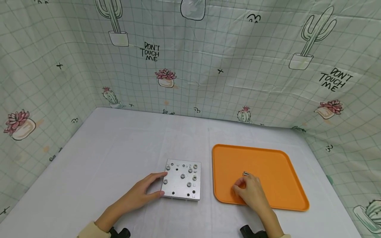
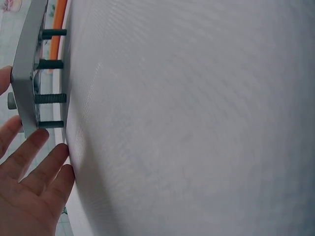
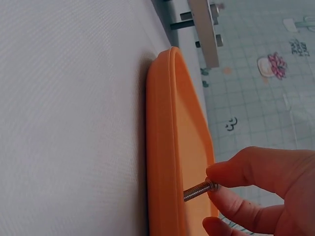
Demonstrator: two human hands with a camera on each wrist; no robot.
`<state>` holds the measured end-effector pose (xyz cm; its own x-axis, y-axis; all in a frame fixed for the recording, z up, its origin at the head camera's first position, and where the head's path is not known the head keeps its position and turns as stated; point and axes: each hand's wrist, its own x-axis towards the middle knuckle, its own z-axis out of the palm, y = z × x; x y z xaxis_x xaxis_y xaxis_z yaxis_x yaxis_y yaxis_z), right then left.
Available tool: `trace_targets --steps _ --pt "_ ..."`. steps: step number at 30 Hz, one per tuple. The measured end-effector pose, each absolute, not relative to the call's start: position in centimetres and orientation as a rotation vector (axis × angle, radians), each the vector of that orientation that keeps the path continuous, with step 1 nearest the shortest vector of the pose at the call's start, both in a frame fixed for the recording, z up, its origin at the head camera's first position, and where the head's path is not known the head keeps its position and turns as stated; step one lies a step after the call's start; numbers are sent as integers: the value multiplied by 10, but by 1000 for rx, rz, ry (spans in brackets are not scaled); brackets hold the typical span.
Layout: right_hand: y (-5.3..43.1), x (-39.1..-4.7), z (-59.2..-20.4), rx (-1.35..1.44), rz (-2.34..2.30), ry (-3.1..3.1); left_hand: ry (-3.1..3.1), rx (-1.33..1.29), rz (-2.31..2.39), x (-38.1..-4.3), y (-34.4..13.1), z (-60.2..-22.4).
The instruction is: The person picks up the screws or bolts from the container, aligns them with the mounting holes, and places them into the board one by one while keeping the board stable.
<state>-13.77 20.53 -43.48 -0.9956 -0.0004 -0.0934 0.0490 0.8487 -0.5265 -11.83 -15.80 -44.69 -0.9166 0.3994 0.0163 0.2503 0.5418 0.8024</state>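
A silver metal plate (image 1: 178, 190) with holes sits on the cloth, several socket head screws (image 1: 183, 176) in its top. Under it, threaded shafts (image 2: 50, 98) stick out like legs. My left hand (image 1: 146, 190) rests at the plate's left edge, index fingertip and thumb touching it, the other fingers (image 2: 49, 169) extended below. Over the orange tray (image 1: 268, 155), my right hand (image 1: 251, 191) pinches a screw (image 3: 198, 191) by its head between thumb and finger, shaft slanting down toward the tray. A small silver piece (image 1: 245, 173) shows beside the right knuckles.
White cloth (image 1: 134, 138) covers the table. A pale grid-patterned curtain (image 1: 193, 82) with cactus drawings hangs at the back and both sides. The tray's raised rim (image 3: 165, 147) runs close beside the right hand.
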Motion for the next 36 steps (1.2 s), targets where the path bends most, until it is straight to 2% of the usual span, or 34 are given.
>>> trace_targets --steps 15,36 --pt "193 -142 -422 13 -1019 2960 2607 550 1320 -119 -158 -447" --pt "142 -168 -403 -156 -1309 2903 2607 546 1313 -118 -157 -447"
